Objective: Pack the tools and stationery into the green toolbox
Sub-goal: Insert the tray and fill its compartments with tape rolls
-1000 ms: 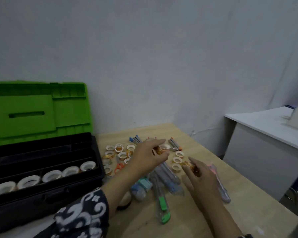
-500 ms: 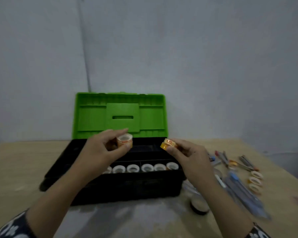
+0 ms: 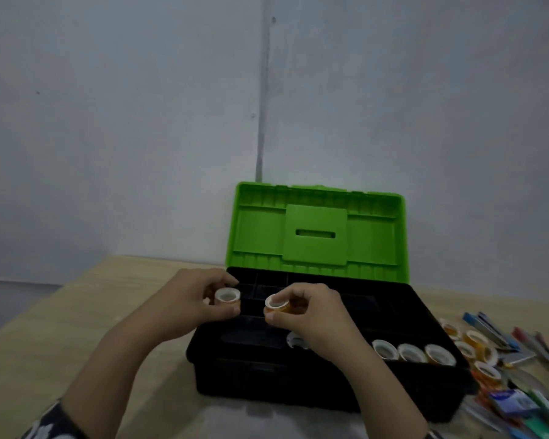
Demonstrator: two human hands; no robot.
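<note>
Two bare forearms, dark sleeve [image 3: 49, 426] with white floral pattern on left arm

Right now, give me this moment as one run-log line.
left hand: pinches tape roll | right hand: pinches orange tape roll | both over open toolbox | rolls in front tray

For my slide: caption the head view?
Each hand pinches a tape roll above the open toolbox.

No text, label or number can be read; the blue packet [image 3: 511, 403] to the right of the toolbox [image 3: 314, 236] bears print too blurred to make out.
</note>
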